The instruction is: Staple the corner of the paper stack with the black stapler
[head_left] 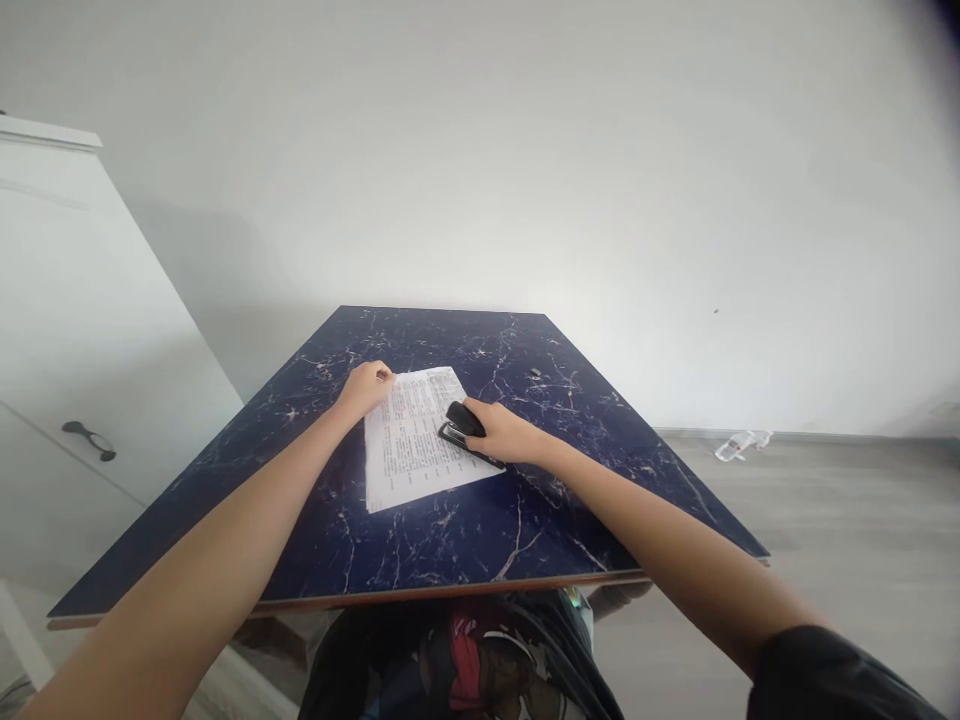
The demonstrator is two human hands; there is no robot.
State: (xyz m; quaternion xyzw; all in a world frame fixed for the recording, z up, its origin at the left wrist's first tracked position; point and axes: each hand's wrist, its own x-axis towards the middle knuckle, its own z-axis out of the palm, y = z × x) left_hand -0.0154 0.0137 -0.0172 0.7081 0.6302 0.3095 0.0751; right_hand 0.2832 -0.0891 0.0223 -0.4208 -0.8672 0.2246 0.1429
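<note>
Holding a black stapler (466, 417) at the right side of the printed sheets (409, 445), you face a marble-patterned counter (450, 550).

Your dark-blue counter, glossy, white-veined and brown-edged, stands near a plain pale wall (487, 180), with a white cabinet (97, 270) to the left and a crumpled clear plastic wrapper (739, 445) on the greyish floor (810, 520) to the right. The sheets are thin, white and rectangular, covered in dark text, lying slightly askew. Your right hand (508, 435) is closed around the stapler's slim, smooth body; its parted nose points up-left across the text, its long axis slanting down-right. Your left hand (365, 388) curls at the sheets' upper-left corner, fingers bent inward; you cannot tell whether it pinches them.
</note>
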